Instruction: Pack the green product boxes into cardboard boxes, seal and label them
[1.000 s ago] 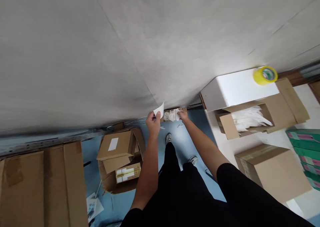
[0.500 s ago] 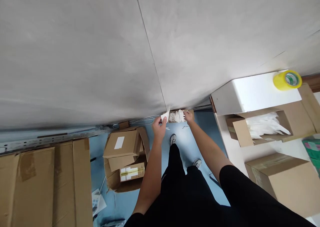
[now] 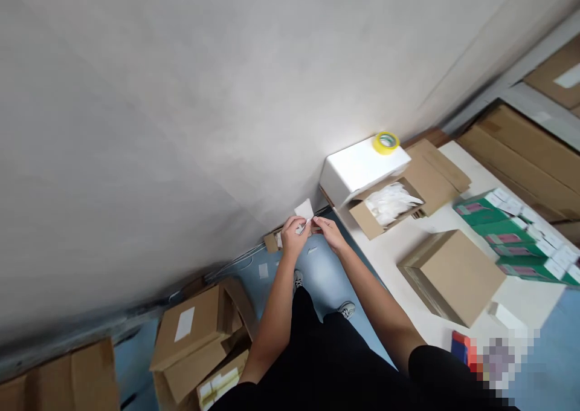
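Note:
My left hand (image 3: 293,231) and my right hand (image 3: 327,231) meet in front of me, low against a grey wall. Both pinch a small white paper slip (image 3: 304,210) that sticks up between them. The left fingers curl round its lower edge, and the right fingertips touch it from the right side. Behind the hands a small brown box (image 3: 270,242) sits on the blue floor at the foot of the wall; its contents are hidden by my hands.
A white table (image 3: 457,223) at right carries a white foam block (image 3: 356,169) with a yellow tape roll (image 3: 385,142), an open carton of white bags (image 3: 389,202), a closed carton (image 3: 453,275) and green packs (image 3: 507,229). Open cartons (image 3: 199,338) lie on the floor at left.
The view swung right and tilted. My right hand left the white bundle in the floor box and came over to the paper slip held by my left hand.

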Demonstrator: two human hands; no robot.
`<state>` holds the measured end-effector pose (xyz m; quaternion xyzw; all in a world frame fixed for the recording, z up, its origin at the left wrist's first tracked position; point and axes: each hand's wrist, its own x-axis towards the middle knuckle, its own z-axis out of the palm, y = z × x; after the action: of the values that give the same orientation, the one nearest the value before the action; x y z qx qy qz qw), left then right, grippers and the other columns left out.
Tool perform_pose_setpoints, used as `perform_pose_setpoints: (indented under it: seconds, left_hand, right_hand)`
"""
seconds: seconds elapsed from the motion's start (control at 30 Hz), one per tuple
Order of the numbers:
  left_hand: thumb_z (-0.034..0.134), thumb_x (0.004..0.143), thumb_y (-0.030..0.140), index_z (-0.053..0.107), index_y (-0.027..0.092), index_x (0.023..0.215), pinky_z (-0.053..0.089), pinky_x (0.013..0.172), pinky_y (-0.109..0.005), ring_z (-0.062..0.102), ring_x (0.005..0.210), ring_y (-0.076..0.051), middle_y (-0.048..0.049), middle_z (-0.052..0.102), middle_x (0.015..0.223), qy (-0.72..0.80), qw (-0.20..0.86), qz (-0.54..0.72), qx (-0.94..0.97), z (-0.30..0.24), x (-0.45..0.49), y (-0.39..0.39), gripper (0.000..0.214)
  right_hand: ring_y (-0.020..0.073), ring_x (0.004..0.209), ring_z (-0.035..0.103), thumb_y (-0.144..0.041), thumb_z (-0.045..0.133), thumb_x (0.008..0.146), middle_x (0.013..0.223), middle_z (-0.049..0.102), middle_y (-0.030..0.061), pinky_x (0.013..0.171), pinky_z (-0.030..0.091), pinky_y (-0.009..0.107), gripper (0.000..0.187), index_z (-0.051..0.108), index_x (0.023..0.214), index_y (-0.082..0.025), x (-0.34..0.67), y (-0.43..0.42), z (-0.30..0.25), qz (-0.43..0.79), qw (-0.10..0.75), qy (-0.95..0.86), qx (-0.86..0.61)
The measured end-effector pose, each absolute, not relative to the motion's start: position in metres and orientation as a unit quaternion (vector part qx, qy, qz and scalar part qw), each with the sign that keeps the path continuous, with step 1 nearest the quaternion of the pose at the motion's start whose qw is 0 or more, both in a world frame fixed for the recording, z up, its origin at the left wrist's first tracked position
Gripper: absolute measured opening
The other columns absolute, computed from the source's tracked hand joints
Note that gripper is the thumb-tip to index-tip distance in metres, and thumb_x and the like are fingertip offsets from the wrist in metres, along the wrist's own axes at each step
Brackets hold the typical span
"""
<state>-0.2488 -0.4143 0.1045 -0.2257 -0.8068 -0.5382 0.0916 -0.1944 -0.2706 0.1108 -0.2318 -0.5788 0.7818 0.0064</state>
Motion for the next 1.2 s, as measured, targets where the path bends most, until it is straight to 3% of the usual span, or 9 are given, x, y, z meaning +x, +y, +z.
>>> perform_pose_setpoints:
  seconds: [0.1,0.23,0.5,0.6,0.67,0.77,1.0,1.1,1.2]
  left_hand:
    - [0.072,0.092,0.029,0.075,0.024,0.084,0.056,0.094,-0.037,0.069,0.1,-0.023,-0.0082,0.073,0.1,-0.8,0.128,-0.502,-0.302,0.127,-0.221,-0.363,0.01]
    - [0.076,0.09,0.026,0.079,0.025,0.092,0.054,0.103,-0.046,0.062,0.123,-0.031,-0.0124,0.07,0.124,-0.787,0.143,-0.463,-0.381,0.151,-0.167,-0.288,0.004]
    - [0.083,0.084,0.034,0.073,0.025,0.122,0.044,0.12,-0.054,0.049,0.145,-0.036,-0.0134,0.059,0.15,-0.69,0.034,-0.43,-0.581,0.168,-0.047,-0.164,0.04]
    - [0.073,0.09,0.04,0.068,0.022,0.12,0.055,0.105,-0.047,0.061,0.133,-0.031,-0.0159,0.065,0.141,-0.673,-0.09,-0.521,-0.517,0.162,-0.01,-0.128,0.035]
    - [0.065,0.093,0.045,0.064,0.02,0.108,0.06,0.089,-0.039,0.071,0.113,-0.026,-0.0153,0.073,0.12,-0.65,-0.196,-0.591,-0.436,0.159,0.014,-0.105,0.029]
    - [0.072,0.085,0.053,0.055,0.021,0.092,0.058,0.079,-0.032,0.072,0.086,-0.019,-0.0072,0.073,0.09,-0.625,-0.298,-0.622,-0.365,0.158,0.043,-0.077,0.036]
    - [0.079,0.076,0.045,0.052,0.022,0.083,0.052,0.072,-0.027,0.066,0.075,-0.015,-0.0015,0.067,0.08,-0.617,-0.328,-0.609,-0.376,0.159,0.066,-0.044,0.037]
    - [0.076,0.077,0.042,0.053,0.022,0.081,0.049,0.068,-0.025,0.063,0.071,-0.014,-0.0006,0.066,0.078,-0.636,-0.321,-0.577,-0.399,0.152,0.063,-0.027,0.031]
    - [0.072,0.077,0.038,0.053,0.022,0.077,0.049,0.069,-0.025,0.061,0.069,-0.013,0.0011,0.064,0.075,-0.656,-0.324,-0.549,-0.404,0.142,0.062,-0.006,0.025]
  right_hand:
    - [0.0198,0.086,0.066,-0.071,0.078,0.076,0.084,0.075,0.0036,0.076,0.051,0.029,0.051,0.077,0.079,-0.02,-0.154,-0.231,0.145,0.778,0.073,-0.572,-0.249]
    - [0.0193,0.082,0.065,-0.065,0.083,0.073,0.081,0.074,0.0026,0.079,0.052,0.031,0.046,0.078,0.081,-0.02,-0.084,-0.174,0.174,0.776,0.165,-0.54,-0.281]
    - [0.0196,0.074,0.063,-0.054,0.085,0.067,0.074,0.072,0.001,0.07,0.048,0.031,0.039,0.073,0.08,-0.02,0.072,-0.068,0.181,0.716,0.372,-0.44,-0.393]
    - [0.0231,0.085,0.068,-0.055,0.085,0.066,0.083,0.077,0.0038,0.079,0.051,0.033,0.041,0.075,0.087,-0.02,0.126,-0.038,0.183,0.704,0.398,-0.429,-0.402]
    - [0.0248,0.092,0.07,-0.055,0.085,0.067,0.088,0.079,0.0047,0.085,0.052,0.035,0.042,0.076,0.088,-0.021,0.157,-0.024,0.186,0.701,0.397,-0.433,-0.404]
    - [0.0264,0.098,0.071,-0.057,0.085,0.068,0.089,0.079,0.0051,0.089,0.053,0.036,0.042,0.076,0.088,-0.021,0.192,-0.012,0.186,0.709,0.383,-0.432,-0.405]
    - [0.0226,0.089,0.069,-0.056,0.081,0.07,0.09,0.077,0.0042,0.075,0.052,0.032,0.039,0.078,0.086,-0.021,0.224,0.009,0.163,0.68,0.374,-0.424,-0.467]
    - [0.0184,0.075,0.064,-0.049,0.081,0.068,0.078,0.071,0.0007,0.065,0.049,0.029,0.035,0.077,0.086,-0.019,0.226,0.018,0.146,0.66,0.361,-0.433,-0.496]
    - [0.0158,0.062,0.059,-0.042,0.083,0.064,0.063,0.063,-0.0059,0.062,0.049,0.029,0.045,0.075,0.101,-0.018,0.225,0.029,0.127,0.639,0.373,-0.405,-0.537]
